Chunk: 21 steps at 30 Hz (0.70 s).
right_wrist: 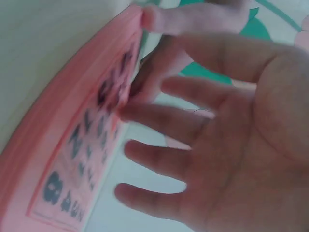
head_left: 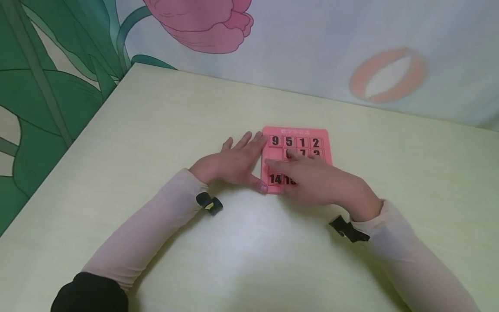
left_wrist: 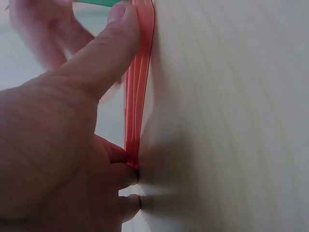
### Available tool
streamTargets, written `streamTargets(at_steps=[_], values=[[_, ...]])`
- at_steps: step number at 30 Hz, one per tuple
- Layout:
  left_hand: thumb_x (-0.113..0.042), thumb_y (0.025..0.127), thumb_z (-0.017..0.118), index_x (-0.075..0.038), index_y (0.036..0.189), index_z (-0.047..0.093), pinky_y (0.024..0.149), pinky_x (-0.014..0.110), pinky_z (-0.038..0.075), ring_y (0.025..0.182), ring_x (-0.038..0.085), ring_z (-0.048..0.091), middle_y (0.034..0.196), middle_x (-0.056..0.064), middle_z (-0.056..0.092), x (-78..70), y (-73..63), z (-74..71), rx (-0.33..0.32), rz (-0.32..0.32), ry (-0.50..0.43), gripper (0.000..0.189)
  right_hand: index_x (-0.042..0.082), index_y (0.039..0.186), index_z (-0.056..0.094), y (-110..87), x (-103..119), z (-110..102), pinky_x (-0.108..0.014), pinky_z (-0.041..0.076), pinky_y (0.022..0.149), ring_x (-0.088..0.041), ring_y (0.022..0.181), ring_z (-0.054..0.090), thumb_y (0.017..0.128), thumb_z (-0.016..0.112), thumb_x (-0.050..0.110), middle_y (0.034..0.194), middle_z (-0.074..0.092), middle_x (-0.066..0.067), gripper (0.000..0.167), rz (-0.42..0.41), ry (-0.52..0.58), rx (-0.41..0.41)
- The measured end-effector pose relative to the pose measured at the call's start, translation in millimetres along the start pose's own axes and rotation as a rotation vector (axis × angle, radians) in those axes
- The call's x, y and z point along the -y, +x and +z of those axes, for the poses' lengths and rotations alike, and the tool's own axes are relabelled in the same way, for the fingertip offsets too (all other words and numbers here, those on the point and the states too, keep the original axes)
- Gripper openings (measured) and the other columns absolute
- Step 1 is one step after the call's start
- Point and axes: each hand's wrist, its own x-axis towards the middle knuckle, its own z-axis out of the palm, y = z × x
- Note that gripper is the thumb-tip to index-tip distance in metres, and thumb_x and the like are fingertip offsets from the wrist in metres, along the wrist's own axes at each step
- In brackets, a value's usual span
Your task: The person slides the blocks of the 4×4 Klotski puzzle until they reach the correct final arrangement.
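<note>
A pink sliding number puzzle (head_left: pixel 295 142) lies flat on the table, black numerals on its square tiles. The top row reads 9, 5, 1, 2, and a gap shows at the left of the second row. My left hand (head_left: pixel 234 167) rests at the puzzle's left edge with fingers spread, its thumb (left_wrist: pixel 108 50) touching the near corner. Over the lower tiles lies my right hand (head_left: pixel 321 180), covering several of them. The right wrist view shows its fingers extended, one fingertip at the tiles (right_wrist: pixel 79 150).
The pale wood-grain table (head_left: pixel 187 112) extends around the puzzle. Behind it hangs a backdrop (head_left: pixel 296 47) printed with a pink flower and green leaves. Black straps (head_left: pixel 348 229) hang at both sleeve cuffs.
</note>
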Motion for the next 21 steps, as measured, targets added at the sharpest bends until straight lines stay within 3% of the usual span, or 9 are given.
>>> streamTargets(at_steps=[4, 8, 10, 12, 14, 16, 18, 21], values=[[-0.071, 0.077, 0.074, -0.013, 0.163, -0.006, 0.118, 0.06, -0.006, 0.152, 0.029, -0.015, 0.169, 0.007, -0.011, -1.2, 0.3, 0.0, 0.003, 0.003, 0.002, 0.131, 0.011, 0.157, 0.038, 13.5, -5.6, -1.7, -0.068, 0.015, 0.114, -0.042, 0.151, 0.008, 0.102, 0.056, 0.025, 0.164, 0.023, -0.016, 0.059, 0.03, -0.021, -0.061], [-0.07, 0.077, 0.074, -0.013, 0.163, -0.007, 0.118, 0.06, -0.005, 0.152, 0.028, -0.016, 0.169, 0.006, -0.012, -1.4, -0.4, 0.9, 0.003, -0.008, 0.002, 0.132, 0.007, 0.138, 0.05, 28.2, -8.8, -1.3, -0.068, 0.014, 0.114, -0.04, 0.152, 0.005, 0.102, 0.051, 0.018, 0.159, 0.036, -0.017, 0.038, 0.068, -0.007, -0.073], [-0.07, 0.077, 0.074, -0.013, 0.163, -0.007, 0.118, 0.06, -0.005, 0.152, 0.028, -0.016, 0.169, 0.005, -0.011, -1.3, -0.6, 1.4, 0.002, -0.01, 0.004, 0.131, 0.008, 0.121, 0.053, 30.3, -8.1, -1.9, -0.067, 0.019, 0.114, -0.04, 0.151, 0.013, 0.101, 0.05, 0.015, 0.141, 0.055, -0.017, 0.022, 0.073, 0.003, -0.061], [-0.07, 0.077, 0.074, -0.013, 0.163, -0.006, 0.118, 0.06, -0.004, 0.152, 0.028, -0.015, 0.169, 0.006, -0.011, -1.1, -0.7, 1.4, 0.0, -0.006, 0.009, 0.131, 0.01, 0.109, 0.054, 27.7, -5.8, -4.2, -0.06, 0.032, 0.109, -0.038, 0.142, 0.032, 0.099, 0.05, 0.013, 0.118, 0.063, -0.014, 0.011, 0.067, 0.017, -0.034], [-0.07, 0.077, 0.074, -0.012, 0.163, -0.006, 0.118, 0.06, -0.004, 0.152, 0.028, -0.015, 0.169, 0.006, -0.01, -1.3, -0.7, 0.8, -0.004, -0.003, 0.014, 0.131, 0.012, 0.101, 0.054, 23.0, -3.1, -7.5, -0.05, 0.041, 0.097, -0.033, 0.125, 0.045, 0.098, 0.049, 0.01, 0.097, 0.059, -0.009, 0.006, 0.047, 0.027, -0.003], [-0.07, 0.077, 0.074, -0.012, 0.163, -0.006, 0.118, 0.061, -0.004, 0.152, 0.028, -0.015, 0.169, 0.007, -0.01, -1.4, -0.7, 0.2, -0.007, 0.0, 0.016, 0.131, 0.012, 0.094, 0.053, 18.4, -1.3, -10.6, -0.043, 0.042, 0.085, -0.029, 0.11, 0.049, 0.096, 0.047, 0.006, 0.087, 0.054, -0.007, 0.009, 0.027, 0.045, 0.016], [-0.07, 0.077, 0.074, -0.011, 0.163, -0.006, 0.118, 0.06, -0.005, 0.152, 0.028, -0.015, 0.169, 0.007, -0.01, -1.6, -0.6, 0.1, -0.007, 0.0, 0.014, 0.131, 0.012, 0.092, 0.053, 15.8, -0.9, -12.6, -0.045, 0.043, 0.093, -0.032, 0.122, 0.048, 0.095, 0.046, 0.004, 0.092, 0.059, -0.009, 0.012, 0.031, 0.057, 0.009], [-0.07, 0.077, 0.074, -0.011, 0.162, -0.007, 0.118, 0.059, -0.005, 0.152, 0.028, -0.015, 0.168, 0.007, -0.011, -1.7, 0.3, 0.8, -0.004, 0.0, 0.012, 0.131, 0.009, 0.097, 0.056, 16.5, -3.0, -11.7, -0.059, 0.032, 0.111, -0.042, 0.144, 0.031, 0.098, 0.045, 0.005, 0.129, 0.059, -0.024, 0.011, 0.087, 0.045, -0.033]])
